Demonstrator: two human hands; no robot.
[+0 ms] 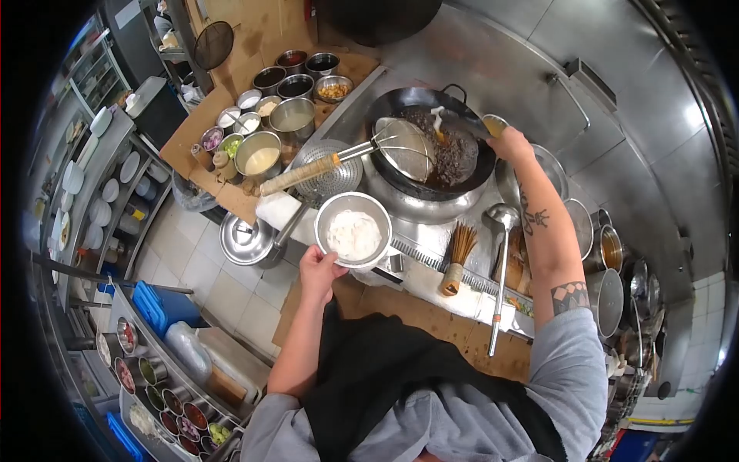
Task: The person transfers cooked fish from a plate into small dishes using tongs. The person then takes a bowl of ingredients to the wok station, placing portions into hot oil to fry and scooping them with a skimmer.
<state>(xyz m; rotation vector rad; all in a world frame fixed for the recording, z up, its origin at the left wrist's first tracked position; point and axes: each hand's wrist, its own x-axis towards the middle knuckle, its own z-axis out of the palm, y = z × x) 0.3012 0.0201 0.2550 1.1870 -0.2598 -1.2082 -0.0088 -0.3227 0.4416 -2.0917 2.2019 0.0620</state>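
My left hand (322,271) grips the rim of a round metal bowl (320,223) with soft white pieces (354,235) in it. This bowl is in front of the stove, close to my body. At the right edge of a black wok (486,165), my right hand (511,143) is closed around a small container with something yellow (494,125) inside; its shape is partly hidden by my fingers. Dark bits in dark liquid (454,154) fill the wok, with a pale streak near the top. A wire-mesh strainer (404,150) rests across the wok's left side, its wrapped handle pointing left.
A perforated ladle (331,175) lies left of the wok. A bamboo brush (459,258) and a long-handled ladle (502,266) lie at the counter's front. Several seasoning pots (259,154) stand at the left back. Below is a lidded pot (246,239); more pots (608,296) line the right.
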